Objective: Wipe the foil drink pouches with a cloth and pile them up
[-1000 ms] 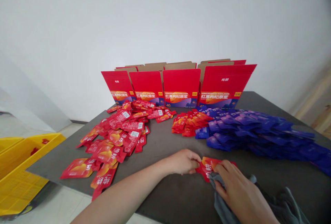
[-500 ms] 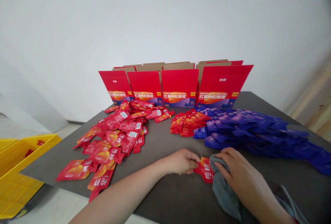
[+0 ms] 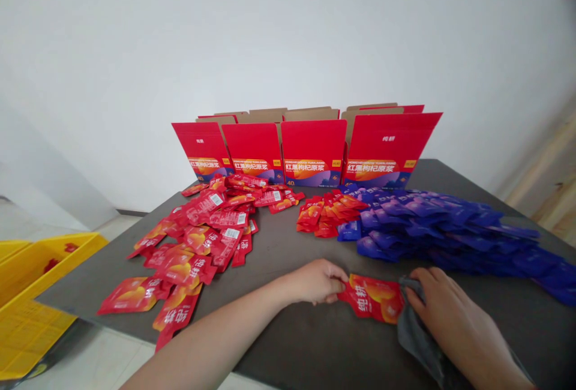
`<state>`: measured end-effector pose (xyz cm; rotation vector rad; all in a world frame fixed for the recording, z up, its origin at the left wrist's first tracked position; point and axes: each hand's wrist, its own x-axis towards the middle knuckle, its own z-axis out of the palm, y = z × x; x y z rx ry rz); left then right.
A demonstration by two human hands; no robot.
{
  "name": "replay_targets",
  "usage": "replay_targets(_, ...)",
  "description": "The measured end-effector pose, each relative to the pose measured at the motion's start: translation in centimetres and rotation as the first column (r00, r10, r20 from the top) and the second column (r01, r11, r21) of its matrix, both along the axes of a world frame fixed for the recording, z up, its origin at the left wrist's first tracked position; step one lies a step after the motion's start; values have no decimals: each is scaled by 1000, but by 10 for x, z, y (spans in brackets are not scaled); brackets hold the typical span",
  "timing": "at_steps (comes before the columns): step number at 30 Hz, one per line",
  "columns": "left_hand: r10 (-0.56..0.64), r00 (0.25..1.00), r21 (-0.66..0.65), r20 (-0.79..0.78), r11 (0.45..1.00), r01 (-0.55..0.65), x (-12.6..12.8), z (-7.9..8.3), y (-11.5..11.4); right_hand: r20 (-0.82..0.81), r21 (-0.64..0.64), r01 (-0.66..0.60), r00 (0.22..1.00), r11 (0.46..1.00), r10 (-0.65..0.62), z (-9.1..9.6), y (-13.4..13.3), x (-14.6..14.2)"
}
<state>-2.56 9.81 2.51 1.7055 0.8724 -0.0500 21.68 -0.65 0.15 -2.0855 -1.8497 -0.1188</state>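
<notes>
My left hand (image 3: 320, 282) pinches the narrow end of a red pouch (image 3: 376, 299) with orange fruit print, held just over the dark table. At the pouch's other end, my right hand (image 3: 443, 303) is closed on a grey-green cloth (image 3: 418, 336), which meets the pouch's right edge. Beyond my hands lie a small row of red pouches (image 3: 330, 213) and a long overlapping spread of blue-purple pouches (image 3: 432, 222). A loose heap of red pouches (image 3: 202, 234) lies to the left of my left hand.
Several open red cartons (image 3: 314, 147) with raised flaps stand in rows along the back of the table (image 3: 279, 246). A yellow crate (image 3: 45, 294) with red bits inside stands at lower left, beside the table. A white wall (image 3: 279, 36) rises behind.
My right hand and the cloth have moved right along the red pouch, uncovering more of its printed face. My left hand keeps its hold on the narrow end.
</notes>
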Motion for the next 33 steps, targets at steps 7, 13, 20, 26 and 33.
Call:
replay_targets(7, 68, 994, -69, 83, 996, -63, 3, -5, -2, -86, 39, -56, 995, 998, 59, 17, -4, -30)
replay_targets(13, 71, 993, -71, 96, 995, -64, 3, -1, -4, -15, 31, -272, 962, 962, 273, 13, 3, -89)
replay_targets(20, 49, 995, -61, 83, 997, -44, 2, -9, -2, -24, -38, -128, 992, 991, 127, 5, 0, -43)
replay_targets(26, 27, 993, 188, 114, 981, -48, 1, -5, -8, -56, -4, 47, 997, 999, -47, -6, -22, 15)
replay_targets(33, -191, 980, 829, 59, 556, 58, -10, 10, 0, -165, -32, 9, 986, 999, -14, -34, -47, 37)
